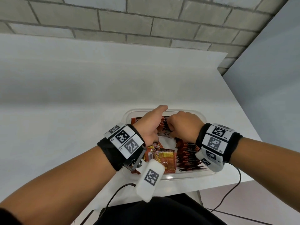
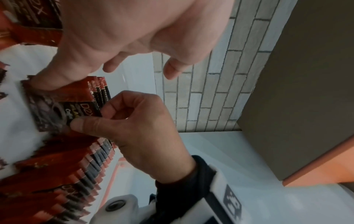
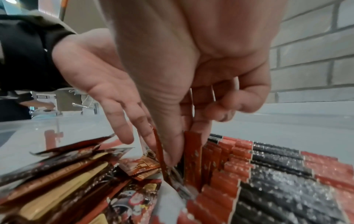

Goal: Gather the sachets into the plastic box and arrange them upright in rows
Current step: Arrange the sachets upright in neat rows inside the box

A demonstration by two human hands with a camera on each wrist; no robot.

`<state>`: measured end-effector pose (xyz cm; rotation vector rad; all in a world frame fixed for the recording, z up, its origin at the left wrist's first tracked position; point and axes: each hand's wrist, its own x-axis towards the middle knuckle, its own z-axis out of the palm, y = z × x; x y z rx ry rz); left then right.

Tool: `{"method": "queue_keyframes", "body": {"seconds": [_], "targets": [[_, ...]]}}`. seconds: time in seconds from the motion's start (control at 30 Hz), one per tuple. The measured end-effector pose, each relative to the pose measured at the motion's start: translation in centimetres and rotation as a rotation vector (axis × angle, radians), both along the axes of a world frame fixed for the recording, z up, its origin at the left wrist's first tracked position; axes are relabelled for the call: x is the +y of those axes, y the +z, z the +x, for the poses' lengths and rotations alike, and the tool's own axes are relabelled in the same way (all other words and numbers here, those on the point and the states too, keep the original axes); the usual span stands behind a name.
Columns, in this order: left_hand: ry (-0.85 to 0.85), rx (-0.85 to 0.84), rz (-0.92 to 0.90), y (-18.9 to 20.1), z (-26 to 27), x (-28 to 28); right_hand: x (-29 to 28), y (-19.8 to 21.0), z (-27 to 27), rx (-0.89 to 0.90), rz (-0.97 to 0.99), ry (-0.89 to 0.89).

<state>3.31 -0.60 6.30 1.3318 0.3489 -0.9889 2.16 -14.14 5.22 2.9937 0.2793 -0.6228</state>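
Head view. I see a white table (image 1: 81,95) filling the left and centre of the frame, with a grey brick wall (image 1: 129,18) across the top and a pale panel at the right edge. The clear plastic box (image 1: 186,175) sits low and right of centre, near the table's front edge. My left hand (image 1: 151,125) and right hand (image 1: 185,125) meet over the box's far half. Upright sachets (image 1: 188,153) form a row along the box's right side; loose sachets (image 1: 167,158) lie flat at its lower left.

Left wrist view. My right hand (image 2: 138,121), centre frame, has its fingers curled and pinches a small stack of sachets (image 2: 76,100) between thumb and forefinger. My left hand (image 2: 114,37), at the top, presses a fingertip on the stack's far end, its other fingers loosely bent. Brick wall occupies the upper right, beside a dark board with an orange edge.

Right wrist view. My right hand (image 3: 191,75) grips sachets standing in the row (image 3: 268,174) at lower right. My left hand (image 3: 99,75) reaches in with straight fingers. Loose sachets fill the lower left.
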Motion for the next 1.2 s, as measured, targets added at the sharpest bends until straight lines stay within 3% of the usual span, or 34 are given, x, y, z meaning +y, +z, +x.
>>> {"method": "queue_keyframes", "body": {"seconds": [0.47,0.83,1.0,1.1,1.2], "targets": [[0.018,0.106,-0.020,-0.1,0.7,-0.4,1.1,-0.9,1.0,0.024,-0.215,0.070],[0.021,0.107,-0.025,-1.2,1.0,-0.5,0.1,0.1,-0.3,-0.026,-0.125,0.049],[0.013,0.141,-0.023,-1.5,1.3,-0.7,-0.1,0.1,-1.9,0.149,0.036,0.151],[0.050,0.217,-0.041,-2.2,1.4,-1.0,0.1,-0.2,-2.0,0.186,-0.019,0.206],[0.052,0.234,-0.068,-2.3,1.5,-1.0,0.1,-0.5,-1.6,0.092,-0.088,0.190]]}}
